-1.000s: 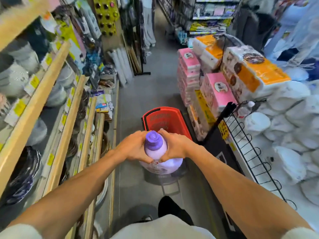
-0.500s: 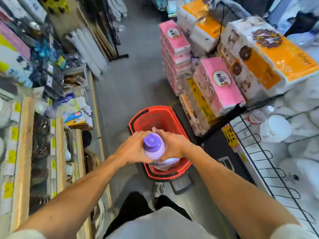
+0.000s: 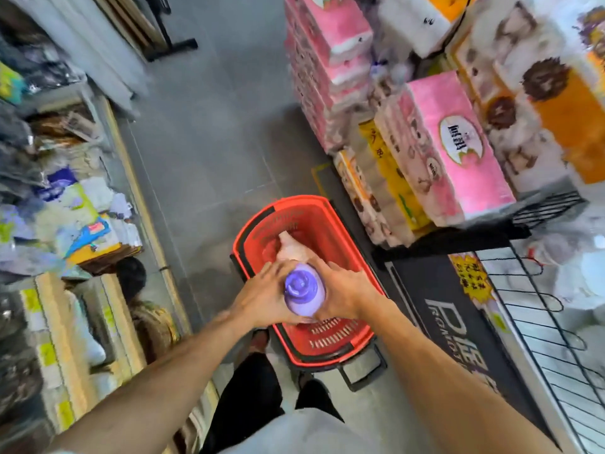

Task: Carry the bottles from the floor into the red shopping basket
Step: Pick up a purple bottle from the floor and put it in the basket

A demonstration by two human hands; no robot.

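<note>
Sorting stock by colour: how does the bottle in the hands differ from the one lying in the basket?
The held bottle is purple; the basket bottle is pale pink. The held bottle is upright, gripped between the left hand and right hand; the basket bottle lies on its side in the red basket. Both look rounded.

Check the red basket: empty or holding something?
Not empty: a pale pink bottle lies tipped inside the red basket, beyond the purple bottle gripped by left hand and right hand.

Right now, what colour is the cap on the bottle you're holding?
Purple. The cap tops a paler lilac bottle; the head view shows it best.
</note>
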